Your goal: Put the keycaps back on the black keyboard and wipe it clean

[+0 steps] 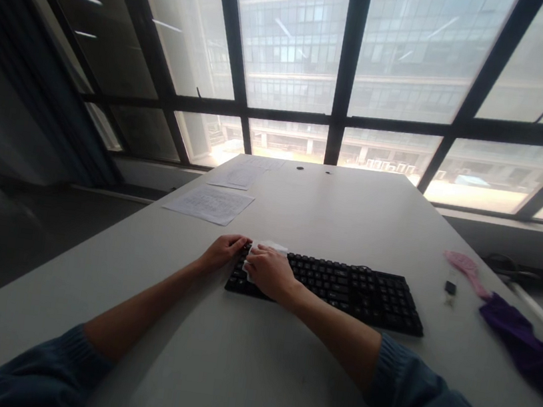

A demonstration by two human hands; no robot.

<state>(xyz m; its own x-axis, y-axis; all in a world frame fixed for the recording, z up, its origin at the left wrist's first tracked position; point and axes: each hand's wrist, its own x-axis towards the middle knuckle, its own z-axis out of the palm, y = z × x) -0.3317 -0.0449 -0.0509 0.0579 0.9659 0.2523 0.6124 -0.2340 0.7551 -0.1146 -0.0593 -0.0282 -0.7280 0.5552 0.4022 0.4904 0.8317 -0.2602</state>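
Note:
A black keyboard lies flat on the white table, slightly slanted. My left hand is at its upper left corner, fingers curled and closed on the edge. Over the keys at the left end, my right hand presses down a white tissue. Part of the tissue sticks out beyond the fingers, and the hand hides the keys beneath it. The rest of the keyboard stretches to the right, under and past my right forearm.
Two printed sheets of paper, a nearer one and a farther one, lie at the table's left edge. On the right are a pink brush-like object, a small black-and-clear item and a purple cloth. Windows stand beyond the table.

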